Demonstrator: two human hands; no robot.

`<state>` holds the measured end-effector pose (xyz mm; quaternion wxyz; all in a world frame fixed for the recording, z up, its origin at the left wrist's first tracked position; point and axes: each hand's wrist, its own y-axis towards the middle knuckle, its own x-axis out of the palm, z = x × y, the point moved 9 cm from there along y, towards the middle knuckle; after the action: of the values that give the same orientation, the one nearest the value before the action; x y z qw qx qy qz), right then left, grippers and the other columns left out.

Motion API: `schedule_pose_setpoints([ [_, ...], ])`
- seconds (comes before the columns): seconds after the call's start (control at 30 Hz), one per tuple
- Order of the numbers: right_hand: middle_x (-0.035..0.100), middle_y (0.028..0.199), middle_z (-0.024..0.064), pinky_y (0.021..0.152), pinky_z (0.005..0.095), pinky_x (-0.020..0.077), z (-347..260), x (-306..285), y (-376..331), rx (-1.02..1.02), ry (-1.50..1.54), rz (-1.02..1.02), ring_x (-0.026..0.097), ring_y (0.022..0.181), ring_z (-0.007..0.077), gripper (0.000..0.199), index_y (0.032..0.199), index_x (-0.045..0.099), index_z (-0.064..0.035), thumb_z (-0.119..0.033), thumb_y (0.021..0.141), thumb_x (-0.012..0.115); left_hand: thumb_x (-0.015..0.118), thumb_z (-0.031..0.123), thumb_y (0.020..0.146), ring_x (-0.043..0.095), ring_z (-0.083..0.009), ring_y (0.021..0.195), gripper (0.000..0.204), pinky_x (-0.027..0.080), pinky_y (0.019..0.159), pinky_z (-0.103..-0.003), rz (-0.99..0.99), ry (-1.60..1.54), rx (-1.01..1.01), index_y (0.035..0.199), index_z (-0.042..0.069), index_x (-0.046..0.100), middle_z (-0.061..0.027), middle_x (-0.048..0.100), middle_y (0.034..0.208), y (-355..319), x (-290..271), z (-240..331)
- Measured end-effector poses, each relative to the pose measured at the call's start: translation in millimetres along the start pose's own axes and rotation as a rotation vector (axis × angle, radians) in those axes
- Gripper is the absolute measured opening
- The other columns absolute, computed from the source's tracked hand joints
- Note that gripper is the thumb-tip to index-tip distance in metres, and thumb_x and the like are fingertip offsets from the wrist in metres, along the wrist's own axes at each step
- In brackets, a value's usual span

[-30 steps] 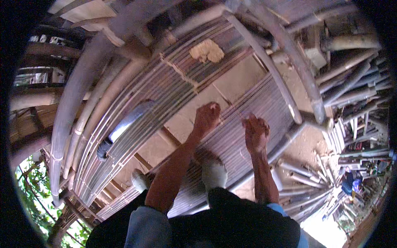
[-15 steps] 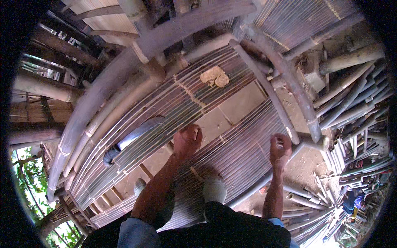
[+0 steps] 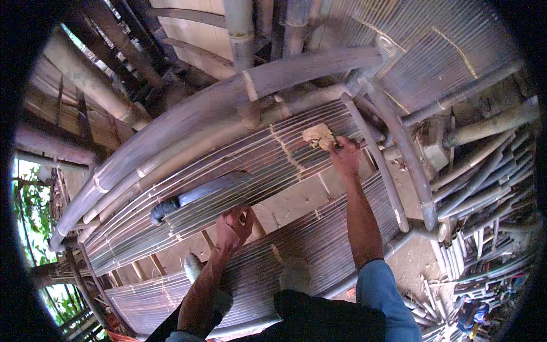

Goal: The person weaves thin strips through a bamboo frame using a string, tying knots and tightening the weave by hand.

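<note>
At the far right of a bamboo-slat bench, my right hand (image 3: 345, 153) pinches the edge of a tan, crumpled lump (image 3: 318, 135) that rests on the slats (image 3: 245, 157). What the lump is made of I cannot make out. My left hand (image 3: 234, 224) is curled closed over the near edge of the far slats, beside the gap in the middle of the seat; whatever it may hold is hidden. Left of it and a little farther off, a long knife (image 3: 213, 188) with a dark wrapped handle (image 3: 164, 211) lies on the slats.
Thick bamboo poles (image 3: 188, 117) form the bench's back, and a pole armrest (image 3: 393, 148) closes the right end. Nearer me is a second band of slats (image 3: 336, 233). Another slatted panel (image 3: 433, 45) is at the far right. Cut bamboo (image 3: 484, 171) is piled to the right.
My right hand has moved away from the near slats, far and to the left, and taken hold of the tan lump. My left hand stays closed near the gap. The view has shifted.
</note>
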<state>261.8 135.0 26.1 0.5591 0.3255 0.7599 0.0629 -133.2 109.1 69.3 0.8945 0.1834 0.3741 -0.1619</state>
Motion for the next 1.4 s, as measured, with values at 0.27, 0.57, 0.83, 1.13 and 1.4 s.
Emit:
schedule_pose_setpoints([
  [0.27, 0.070, 0.080, 0.0112, 0.071, 0.0379, 0.0531, 8, 20, 7, 0.164, 0.205, -0.176, 0.068, 0.077, 0.0254, 0.023, 0.093, 0.071, -0.0046, -0.020, 0.077, 0.077, 0.069, 0.008, 0.080, 0.067, -0.0262, 0.062, 0.005, 0.052, 0.056, -0.037, -0.012, 0.007, -0.162, 0.083, 0.005, 0.067, -0.0130, 0.066, 0.074, -33, -14, -32],
  [0.57, 0.071, 0.092, 0.0040, 0.080, 0.0290, 0.0505, 9, -19, 8, 0.381, 0.666, -0.135, 0.063, 0.086, 0.0137, 0.014, 0.099, 0.073, -0.0004, -0.005, 0.086, 0.072, 0.070, 0.018, 0.082, 0.068, -0.0272, 0.067, 0.011, 0.055, 0.060, -0.038, -0.035, -0.143, -0.350, 0.088, 0.009, 0.071, -0.0126, 0.070, 0.081, -47, -18, -66],
  [0.83, 0.063, 0.095, 0.0042, 0.070, 0.0264, 0.0465, -200, -124, 14, 0.159, 1.162, -0.219, 0.055, 0.080, 0.0108, 0.026, 0.106, 0.066, -0.0006, -0.020, 0.090, 0.069, 0.063, 0.017, 0.082, 0.065, -0.0366, 0.071, 0.009, 0.053, 0.060, -0.045, -0.174, 0.294, 0.102, 0.085, 0.008, 0.062, -0.0153, 0.065, 0.078, -33, -86, -51],
  [1.13, 0.063, 0.085, 0.0170, 0.055, 0.0311, 0.0503, -440, -210, -41, -0.419, 2.347, -0.605, 0.055, 0.075, 0.0234, 0.018, 0.093, 0.062, -0.0071, -0.025, 0.093, 0.067, 0.058, 0.018, 0.087, 0.068, -0.0292, 0.080, 0.016, 0.055, 0.064, -0.043, -0.416, 0.643, 0.012, 0.093, 0.004, 0.062, -0.0125, 0.065, 0.081, -117, -218, -31],
  [1.4, 0.066, 0.086, 0.0187, 0.057, 0.0314, 0.0519, -494, -252, -55, -0.539, 2.466, -0.924, 0.056, 0.079, 0.0226, 0.013, 0.089, 0.065, -0.0029, -0.015, 0.091, 0.069, 0.062, 0.018, 0.086, 0.066, -0.0293, 0.073, 0.014, 0.054, 0.062, -0.043, -0.461, 0.507, 0.019, 0.088, 0.004, 0.059, -0.0118, 0.061, 0.074, -159, -272, -8],
])
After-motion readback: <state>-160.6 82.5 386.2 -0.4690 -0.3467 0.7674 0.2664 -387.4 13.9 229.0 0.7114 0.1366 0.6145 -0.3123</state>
